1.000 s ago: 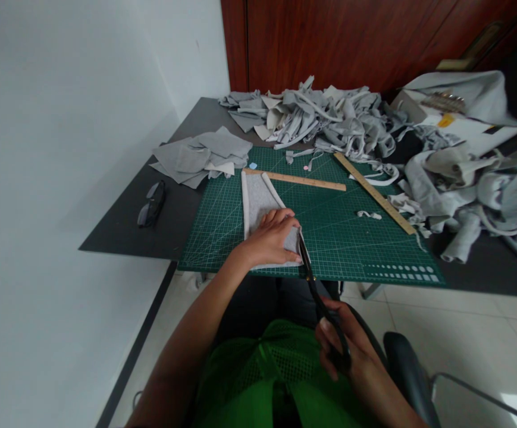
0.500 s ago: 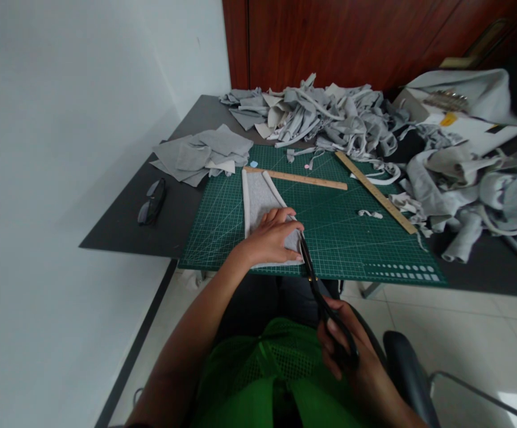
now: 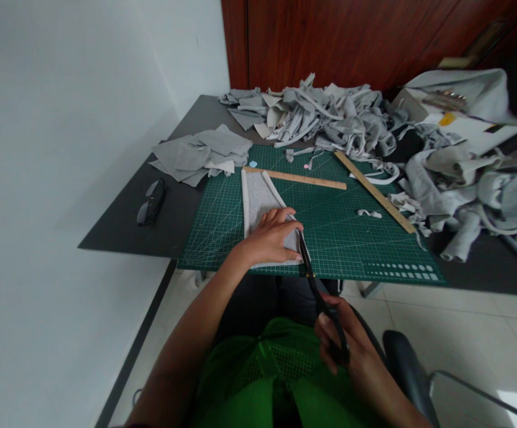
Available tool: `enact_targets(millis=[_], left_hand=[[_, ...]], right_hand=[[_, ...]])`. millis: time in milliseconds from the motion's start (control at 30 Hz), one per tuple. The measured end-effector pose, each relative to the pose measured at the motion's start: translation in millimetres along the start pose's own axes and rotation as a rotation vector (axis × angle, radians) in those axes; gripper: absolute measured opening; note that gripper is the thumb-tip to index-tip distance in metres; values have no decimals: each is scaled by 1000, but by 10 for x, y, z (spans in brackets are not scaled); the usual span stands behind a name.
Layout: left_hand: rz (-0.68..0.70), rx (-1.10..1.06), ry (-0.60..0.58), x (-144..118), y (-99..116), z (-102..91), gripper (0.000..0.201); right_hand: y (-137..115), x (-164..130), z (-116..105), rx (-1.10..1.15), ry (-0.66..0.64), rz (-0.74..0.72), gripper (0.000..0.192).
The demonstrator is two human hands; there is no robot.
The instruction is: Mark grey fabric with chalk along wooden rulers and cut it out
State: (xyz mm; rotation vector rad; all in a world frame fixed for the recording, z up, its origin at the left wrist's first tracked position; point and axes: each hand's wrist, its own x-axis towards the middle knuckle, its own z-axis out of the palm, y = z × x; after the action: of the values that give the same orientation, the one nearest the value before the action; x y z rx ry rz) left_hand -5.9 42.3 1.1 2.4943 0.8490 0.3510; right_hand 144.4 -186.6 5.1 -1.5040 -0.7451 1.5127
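A grey piece of fabric [image 3: 259, 196] with pale edge strips lies on the green cutting mat [image 3: 329, 220], reaching its front edge. My left hand [image 3: 272, 239] rests on the fabric, pressing it down with fingers stretched out and thumb apart. Black scissors [image 3: 312, 285] are in my right hand [image 3: 344, 330], whose fingers are wrapped round the handles beyond the mat's front edge. Their blades point away from me, along the fabric's right edge beside my left fingertips. A narrow pale strip shows just right of the blades.
Two wooden rulers [image 3: 303, 178] [image 3: 374, 191] lie on the mat, with a small fabric scrap [image 3: 369, 213]. Grey cloth pieces [image 3: 196, 154] and eyeglasses [image 3: 151, 202] are at the left. A heap of fabric scraps [image 3: 312, 113] lies behind; a white box [image 3: 458, 119] stands back right.
My right hand has moved slightly left and away from me with the scissors, and their handles look closer together. A pale strip now stands out right of the blades. My left hand stays put.
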Motion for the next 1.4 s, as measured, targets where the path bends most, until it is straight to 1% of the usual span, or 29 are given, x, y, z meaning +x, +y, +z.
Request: enact_targets(millis=[67,233,433,567,700,833,967,1067,1400], left_hand=[[1,-5,-1,-1,-1,-3,60],[7,-21,1,-3,-16,2,58],[14,-3,1,-3,-26,9,61],[10,3,-1,-2,-19,5,63],[5,3,-13,-6,-6,-6,66],[15,10,-7,-5,-11,-2,67],[10,15,-13,0,-17,3,68],[5,5,-15,0,-12,-1,68],[-25,17,6,-3,1,-1,78]], right_hand=[[20,2,-12,13,9,7,54],[124,18,-46,142,31,26,53],[184,4,-17,165,48,16,56],[198,17,-7,149,51,3,58],[204,27,-10,91,45,2,55],[159,12,13,36,35,-3,55],[123,3,28,-11,56,11,58],[126,9,28,-18,64,3,60],[115,-3,-3,6,44,8,55]])
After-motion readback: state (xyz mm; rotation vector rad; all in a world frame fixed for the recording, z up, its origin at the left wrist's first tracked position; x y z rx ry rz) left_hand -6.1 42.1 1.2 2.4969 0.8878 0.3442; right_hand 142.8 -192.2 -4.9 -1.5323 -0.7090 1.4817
